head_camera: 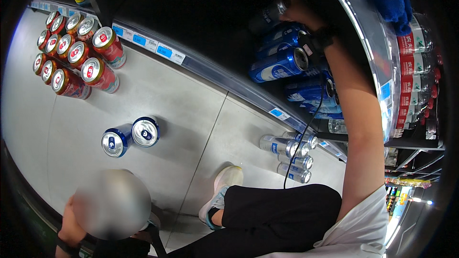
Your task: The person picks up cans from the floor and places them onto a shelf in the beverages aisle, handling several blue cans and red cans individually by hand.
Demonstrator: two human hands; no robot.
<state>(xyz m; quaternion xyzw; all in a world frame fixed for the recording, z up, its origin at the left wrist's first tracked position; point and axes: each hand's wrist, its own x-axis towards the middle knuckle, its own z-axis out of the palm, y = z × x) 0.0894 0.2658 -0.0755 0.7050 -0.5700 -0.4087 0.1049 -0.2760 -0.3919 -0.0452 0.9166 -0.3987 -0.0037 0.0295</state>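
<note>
My right hand (296, 9) reaches deep into a dark shelf (200, 10) and grips the end of a dim can (267, 18) lying on its side. Just beside that hand, several blue beer cans (274, 66) lie stacked on their sides. At the lower left is my left hand (70, 224), partly covered by a blurred patch; what its fingers hold cannot be made out. Two blue-and-silver cans (145, 132) are on the floor ahead of it, one upright beside the other.
Many red cans (68, 48) stand grouped on the grey tiled floor (186, 114). Several silver cans (279, 146) are near the shelf's plastic price rail (215, 75). A thin black cable (304, 129) hangs before them. Red-labelled bottles (408, 64) and a blue cloth (389, 0) occupy the right.
</note>
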